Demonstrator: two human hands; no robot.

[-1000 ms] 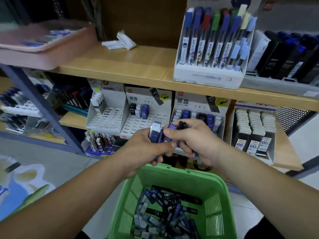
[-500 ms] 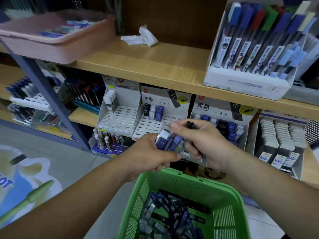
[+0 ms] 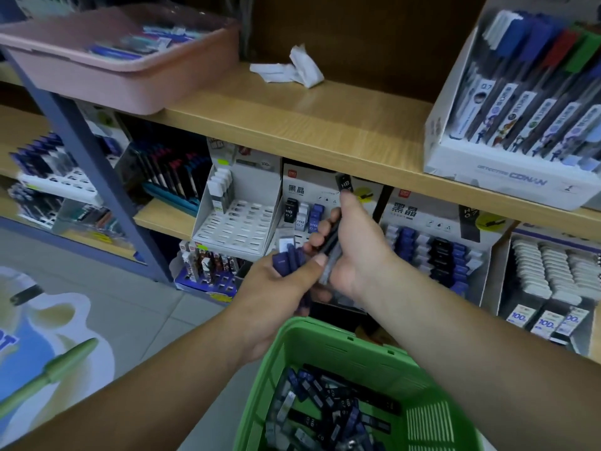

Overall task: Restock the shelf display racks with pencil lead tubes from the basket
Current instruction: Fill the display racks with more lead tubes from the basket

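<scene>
Head | lead tubes point(image 3: 289, 211): HB 0.7 | rack point(image 3: 305, 178): 黑晶 | pen box point(image 3: 507, 181): CONAN

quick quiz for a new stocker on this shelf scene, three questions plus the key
1. True or false: the green basket is empty.
2. The left hand grips tubes of which colour? A red, B blue, C yellow.
3. Which slotted rack has the most free slots?
Key: 1 false, tubes lie in it. 2 B. 3 the leftmost rack.
</scene>
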